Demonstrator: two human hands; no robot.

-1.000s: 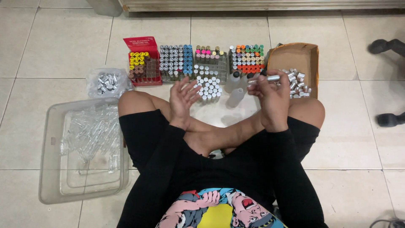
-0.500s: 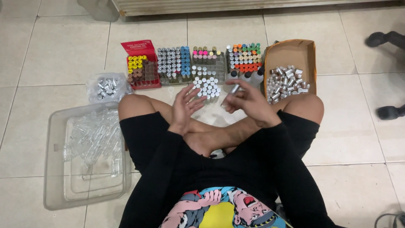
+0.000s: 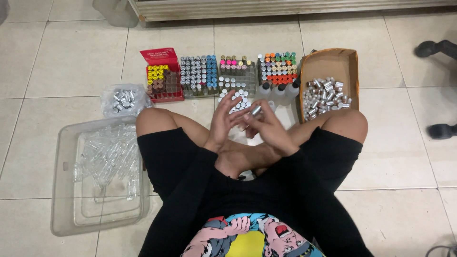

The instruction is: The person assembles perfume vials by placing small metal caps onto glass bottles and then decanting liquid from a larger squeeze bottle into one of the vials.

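I sit cross-legged on a tiled floor. My right hand (image 3: 267, 127) holds a small silver-capped vial (image 3: 256, 111) in front of my shins. My left hand (image 3: 224, 119) is beside it with fingers spread, its fingertips touching the vial's end. Just beyond my hands stands a cluster of white-capped vials (image 3: 238, 97) on the floor. A brown cardboard box (image 3: 330, 62) with several silver-capped vials lies to the right, by my knee.
Racks of vials with coloured caps line the floor ahead: a red box (image 3: 162, 76), a silver and blue rack (image 3: 200, 74), pink-capped (image 3: 235, 71) and orange and green ones (image 3: 278, 69). A bag of silver caps (image 3: 124, 99) and a clear plastic tub (image 3: 97, 176) lie left. Another person's feet (image 3: 438, 90) are at right.
My right hand came back from the cardboard box with a vial and met my left hand in front of me. The view shifted slightly.
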